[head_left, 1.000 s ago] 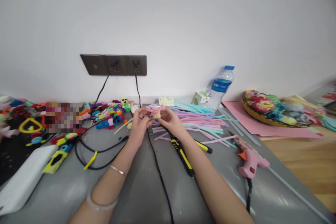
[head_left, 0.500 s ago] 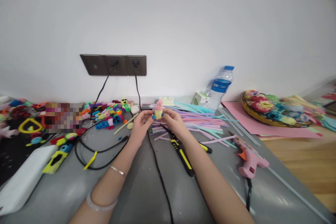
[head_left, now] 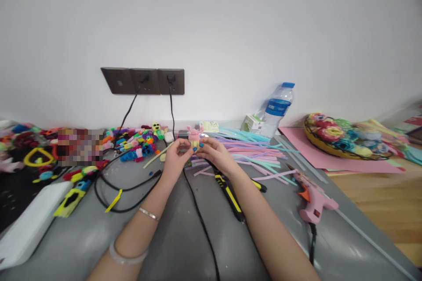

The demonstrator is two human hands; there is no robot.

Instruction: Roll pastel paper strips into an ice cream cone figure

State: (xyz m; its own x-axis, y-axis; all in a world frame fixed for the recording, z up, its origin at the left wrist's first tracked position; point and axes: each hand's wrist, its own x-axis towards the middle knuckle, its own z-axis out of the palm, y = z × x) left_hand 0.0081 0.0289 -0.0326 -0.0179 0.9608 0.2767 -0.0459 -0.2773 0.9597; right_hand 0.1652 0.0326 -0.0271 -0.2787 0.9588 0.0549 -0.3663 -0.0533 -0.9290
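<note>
A small pink and yellow figure [head_left: 194,136] with two ear-like tips is held upright between both hands, its pink head on top. My left hand [head_left: 180,154] pinches its lower left side with thumb and fingers. On the other side, my right hand [head_left: 213,153] grips the lower right edge of the same figure. Pastel fuzzy stems [head_left: 260,154] in pink, purple and turquoise lie behind and right of my right hand. Yellow-and-black pliers [head_left: 231,195] rest on the grey table [head_left: 171,237], partly hidden under my right forearm.
A pink glue gun [head_left: 314,204] lies at the right, near a basket of fuzzy flowers [head_left: 329,134]. Behind stands a tilted water bottle [head_left: 278,107]. Black cables [head_left: 198,210] cross the table. Colourful fuzzy pieces [head_left: 138,142] and a white case [head_left: 33,224] are at the left.
The figure has moved slightly left and turned, so its pink head and both ear tips show more clearly. Both hands have shifted a little with it.
</note>
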